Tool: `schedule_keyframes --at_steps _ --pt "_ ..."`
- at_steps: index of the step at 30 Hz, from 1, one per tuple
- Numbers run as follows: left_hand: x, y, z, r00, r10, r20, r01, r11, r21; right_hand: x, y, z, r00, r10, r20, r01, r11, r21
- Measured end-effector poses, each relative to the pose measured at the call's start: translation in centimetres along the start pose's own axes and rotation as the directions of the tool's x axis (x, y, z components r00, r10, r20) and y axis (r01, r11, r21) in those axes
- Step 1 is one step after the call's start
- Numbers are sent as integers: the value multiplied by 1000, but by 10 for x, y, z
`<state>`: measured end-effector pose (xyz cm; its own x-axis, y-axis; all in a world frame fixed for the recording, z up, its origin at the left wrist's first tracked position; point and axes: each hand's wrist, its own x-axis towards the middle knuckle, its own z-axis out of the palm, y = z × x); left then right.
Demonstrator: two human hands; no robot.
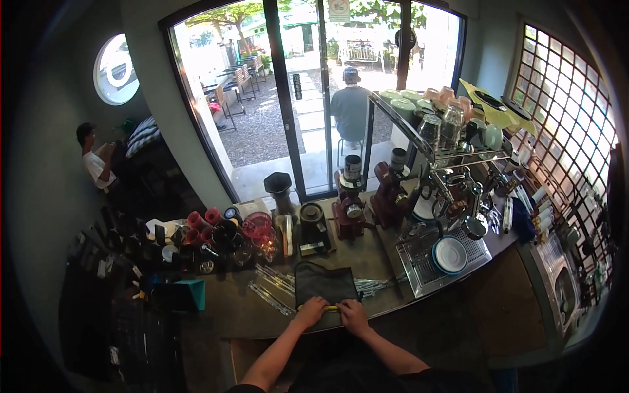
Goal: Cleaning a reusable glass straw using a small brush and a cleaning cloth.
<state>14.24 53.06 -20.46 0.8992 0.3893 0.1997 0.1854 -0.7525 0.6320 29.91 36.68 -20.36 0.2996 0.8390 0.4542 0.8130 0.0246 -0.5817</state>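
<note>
— What takes up the most room?
— The dark counter (354,255), curving across the lower middle of the frame, with the glass doors (280,85) behind it at upper centre

— And next down in size?
— The steel espresso machine (458,158) on the right, cups and glasses crowded on top. Then a seated person (352,108) beyond the doors, back to us, and two dark red grinders just right of centre, one (348,219) nearer than the other (388,196)

— Where is the piece being handled?
— The black cloth (325,283) lies flat at lower centre, on the near part of the counter. Slim, shiny rods lie to either side, a left bunch (275,281) and a right bunch (379,286). Farther right, a white plate (451,254) sits on the machine's tray

— The hands?
— Both at lower centre, side by side but apart. The left hand (313,310) has its fingers closed on the yellow strip (332,307) along the cloth's near edge; the right hand (354,316) grips the strip's other end. How firmly, I cannot tell
</note>
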Motion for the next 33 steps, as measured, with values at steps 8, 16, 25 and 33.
schedule_keyframes --at_steps 8,16,25,33 --pt "15 -22 7 983 -66 173 58 997 51 14 4 0 996 82 20 -82 997 10" --pt "32 -13 -8 949 -149 278 148 989 25 36 19 -7 991 97 88 -102 994 49" --pt "104 30 -66 966 -241 91 247 967 -63 120 20 -60 993 119 6 -118 982 145" --pt "171 69 -136 969 -213 -123 185 961 -204 204 0 -111 961 148 -233 -126 986 107"
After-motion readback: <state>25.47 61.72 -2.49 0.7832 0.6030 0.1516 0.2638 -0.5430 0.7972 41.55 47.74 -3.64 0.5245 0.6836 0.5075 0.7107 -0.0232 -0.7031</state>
